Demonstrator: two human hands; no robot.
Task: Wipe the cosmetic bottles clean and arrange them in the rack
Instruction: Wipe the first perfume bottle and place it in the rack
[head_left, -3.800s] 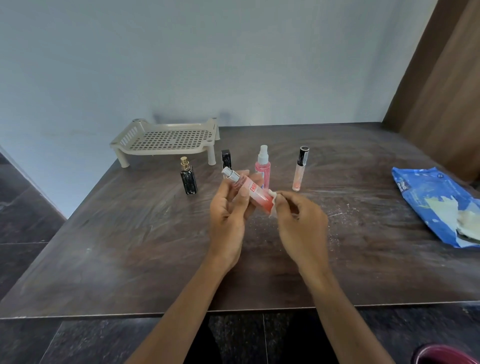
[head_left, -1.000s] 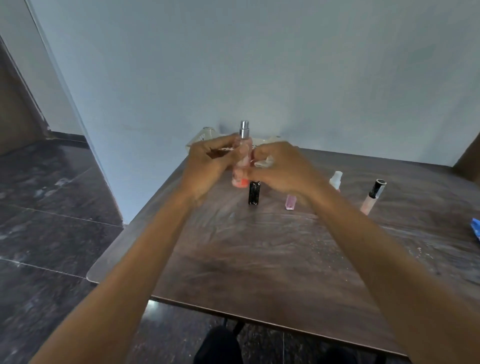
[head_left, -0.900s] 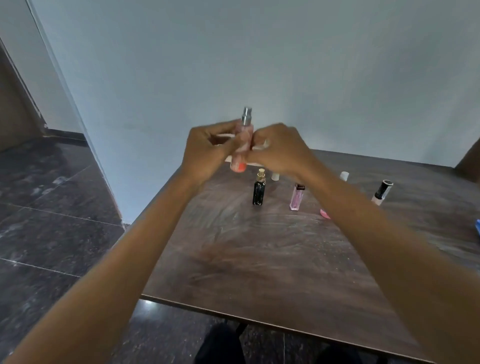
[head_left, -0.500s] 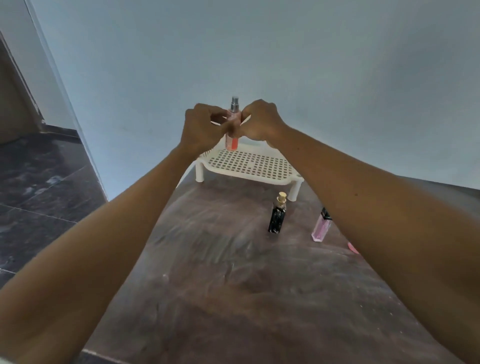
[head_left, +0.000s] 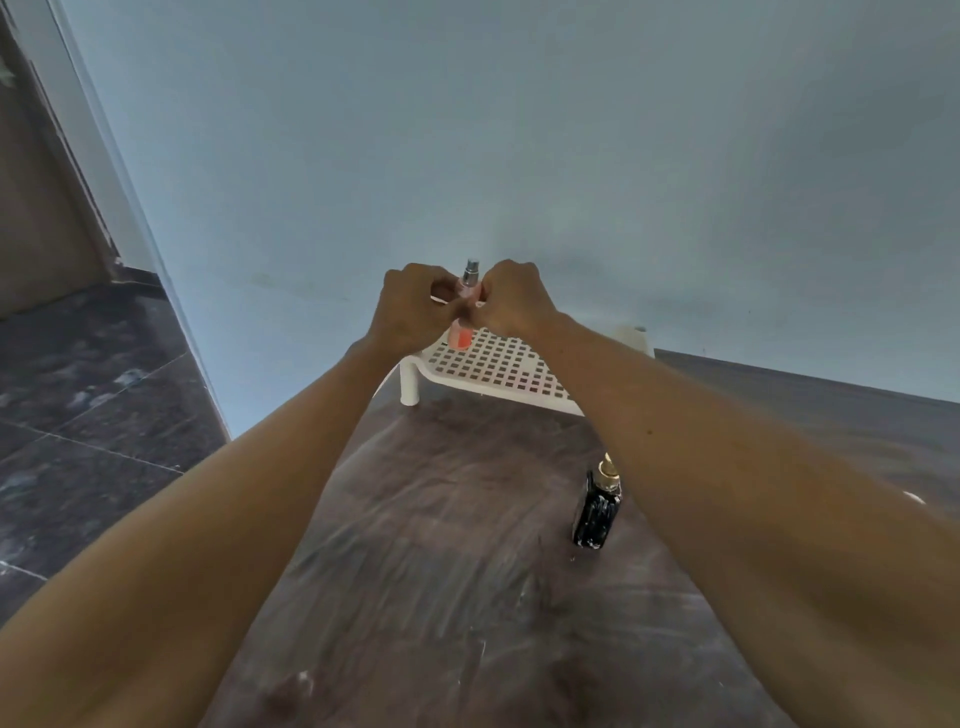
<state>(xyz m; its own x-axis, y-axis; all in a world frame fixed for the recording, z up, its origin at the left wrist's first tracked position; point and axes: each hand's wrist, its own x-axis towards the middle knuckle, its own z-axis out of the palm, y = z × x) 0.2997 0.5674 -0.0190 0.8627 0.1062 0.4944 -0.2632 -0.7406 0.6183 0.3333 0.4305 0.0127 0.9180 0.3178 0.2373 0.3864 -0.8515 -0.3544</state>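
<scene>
pink spray bottle (head_left: 462, 332) with the silver nozzle on top is sitting upright between my two hands right now, out at arm's length over the left end of the white plastic rack (head_left: 498, 366). my left hand (head_left: 415, 312) has its fingers curled in around the bottle from the left, and my right hand (head_left: 511, 304) is curled in on it from the right, so both are pinching it around the middle. only the nozzle pokes out above my knuckles and the orangey bottom bit shows below them. honestly can't tell if the base is touching the rack's grid or just hanging right above it, my hands cover too much. can't make out any wipe in my right hand from here either.

rack itself is the perforated kind on little legs, pushed up by the pale blue wall (head_left: 519, 156) at the far side of the dark wood table (head_left: 441, 545). tabletop looks streaky with pale smears.

black bottle (head_left: 596, 514) with a gold cap stands upright on the table, nearer to me than the rack, just beside my right forearm and partly tucked behind it. well apart from the pink one. dark tiled floor (head_left: 78, 389) off to the left.
</scene>
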